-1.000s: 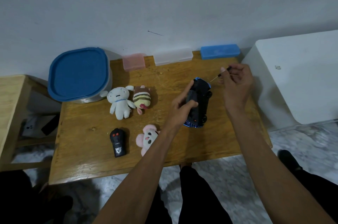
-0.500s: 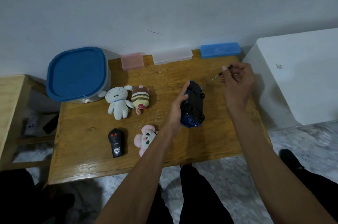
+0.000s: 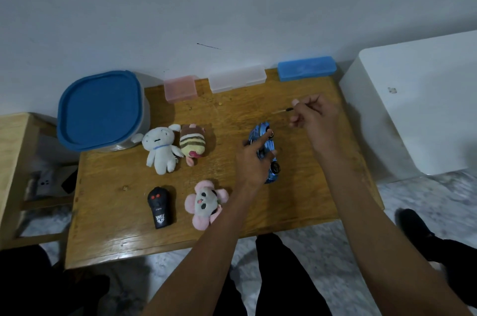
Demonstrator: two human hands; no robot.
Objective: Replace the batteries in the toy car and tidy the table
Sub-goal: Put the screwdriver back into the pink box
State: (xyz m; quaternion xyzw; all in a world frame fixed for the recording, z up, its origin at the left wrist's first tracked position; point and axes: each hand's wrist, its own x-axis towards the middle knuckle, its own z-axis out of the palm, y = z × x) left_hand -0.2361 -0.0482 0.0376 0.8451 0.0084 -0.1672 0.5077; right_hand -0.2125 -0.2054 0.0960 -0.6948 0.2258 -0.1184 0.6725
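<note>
Toy car [image 3: 268, 150] lies on the desk [image 3: 124, 233], right of centre, blue body up, nose toward the wall. Left hand [image 3: 254, 158] rests on the car, fingers spread over the roof, index tip near the front wheel; grip looks loose, can't tell if it actually clamps the body. Right hand [image 3: 316, 115] is raised just behind and right of the car, grip pinched narrow on a small screwdriver [image 3: 284, 110], thin shaft pointing left, tip clear of the car. Black remote [image 3: 158, 207] sits front-left on the desk, pink-eared mouse plush [image 3: 205, 203] just beside it, partly under the left forearm. White plush [image 3: 160, 149] and striped plush [image 3: 193, 144] touch each other mid-left. Along the wall edge: pink box [image 3: 180, 88], clear box [image 3: 237, 78], blue box [image 3: 306, 68]. Blue-lidded container [image 3: 100, 109] stands at the back-left corner, overhanging the desk edge. White cabinet [image 3: 418, 109] stands to the right of the desk.
</note>
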